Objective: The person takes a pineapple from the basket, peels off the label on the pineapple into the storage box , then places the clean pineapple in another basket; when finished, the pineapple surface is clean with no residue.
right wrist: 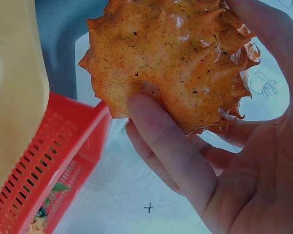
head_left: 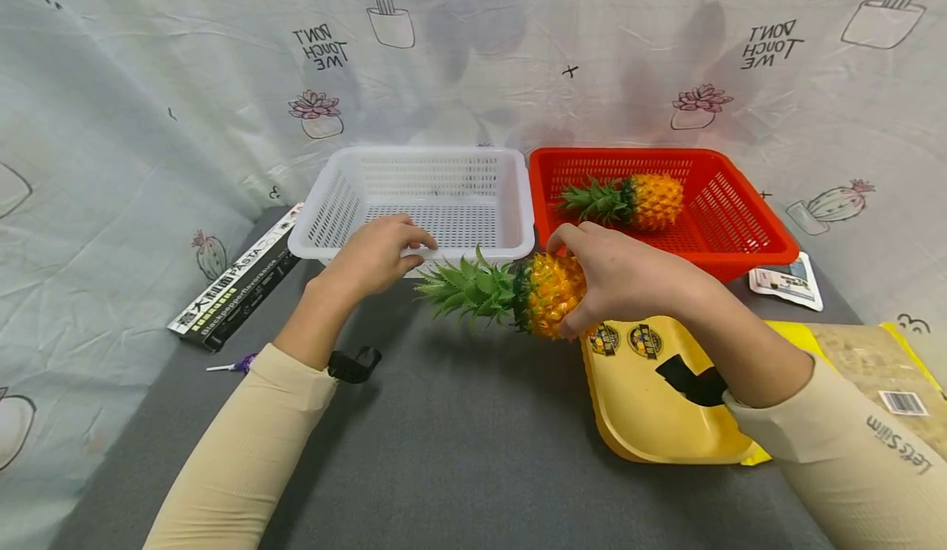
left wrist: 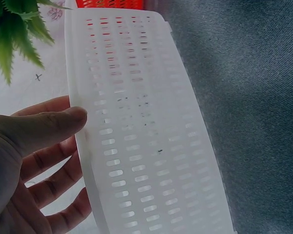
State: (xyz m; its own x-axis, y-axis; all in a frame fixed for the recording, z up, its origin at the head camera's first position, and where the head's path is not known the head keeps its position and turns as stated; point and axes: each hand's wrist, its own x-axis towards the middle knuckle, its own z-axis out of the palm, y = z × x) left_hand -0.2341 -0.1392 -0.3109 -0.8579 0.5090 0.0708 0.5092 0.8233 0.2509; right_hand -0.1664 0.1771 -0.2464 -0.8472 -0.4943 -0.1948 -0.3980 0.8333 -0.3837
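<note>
Ahead: your way is blocked by the white basket point(head_left: 414, 196) and red basket point(head_left: 658, 205), side by side.
White basket: open inside.
Red basket: a pineapple point(head_left: 629, 201) lies inside.
Right: yellow tray point(head_left: 651, 402) takes up desk point(head_left: 459, 451) surface.
Near centre: you have bare desk to pass over.

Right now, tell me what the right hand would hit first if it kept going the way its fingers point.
Probably the white basket: the right hand, gripping the pineapple, points left and away toward its near corner, though depth is unclear.
</note>
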